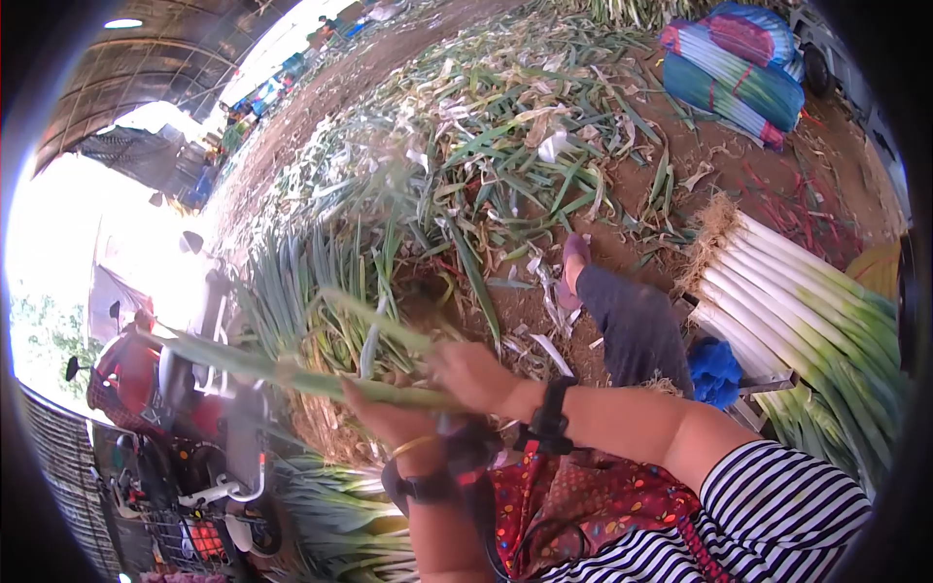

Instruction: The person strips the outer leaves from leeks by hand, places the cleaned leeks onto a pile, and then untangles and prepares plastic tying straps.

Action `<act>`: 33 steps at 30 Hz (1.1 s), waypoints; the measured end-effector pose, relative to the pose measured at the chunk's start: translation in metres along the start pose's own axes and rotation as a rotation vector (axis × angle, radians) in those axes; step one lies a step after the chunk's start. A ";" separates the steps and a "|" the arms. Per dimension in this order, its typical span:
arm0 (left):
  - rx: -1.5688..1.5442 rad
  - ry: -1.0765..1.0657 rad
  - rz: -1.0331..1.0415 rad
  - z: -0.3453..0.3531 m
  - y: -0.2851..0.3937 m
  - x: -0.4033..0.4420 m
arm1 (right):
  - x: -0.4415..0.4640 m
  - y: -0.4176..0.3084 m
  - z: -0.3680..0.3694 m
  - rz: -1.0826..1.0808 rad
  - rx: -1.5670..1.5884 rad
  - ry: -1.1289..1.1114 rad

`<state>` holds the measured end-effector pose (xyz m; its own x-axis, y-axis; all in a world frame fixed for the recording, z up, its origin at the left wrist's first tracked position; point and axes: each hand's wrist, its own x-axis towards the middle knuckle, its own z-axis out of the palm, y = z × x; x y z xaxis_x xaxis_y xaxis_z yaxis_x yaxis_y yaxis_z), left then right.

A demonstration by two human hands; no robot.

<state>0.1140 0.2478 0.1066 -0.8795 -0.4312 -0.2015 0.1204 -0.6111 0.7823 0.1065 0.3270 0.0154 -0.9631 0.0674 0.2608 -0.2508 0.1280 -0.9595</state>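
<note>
A green leek [292, 377] lies across my left hand [397, 428], its leafy end pointing to the left. My left fingers are wrapped round it, and a gold-coloured bracelet sits on that wrist. Just above and to the right, my right hand [471, 374] is closed on a leek leaf [379, 321], which sticks out to the upper left and is smeared by motion. Whether this leaf is still joined to the leek, I cannot tell. Black straps go round both wrists.
Trimmed leaves [457, 126] cover the ground ahead. Leeks [311, 282] stand close on the left, with more leeks [360, 515] below. Cleaned white leeks [777, 291] are stacked at right beside a blue cloth [715, 372]. Wrapped bundles [734, 73] lie at upper right; a red scooter [131, 379] stands left.
</note>
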 end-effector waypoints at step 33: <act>-0.330 0.040 0.232 -0.230 0.169 0.133 | 0.136 -0.030 -0.288 -0.211 -1.158 0.284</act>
<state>0.1232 -0.0651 0.0766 -0.7937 -0.6043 -0.0697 0.4606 -0.6719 0.5800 0.0117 0.6170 0.1101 -0.8215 0.1339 0.5542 -0.0244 0.9629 -0.2689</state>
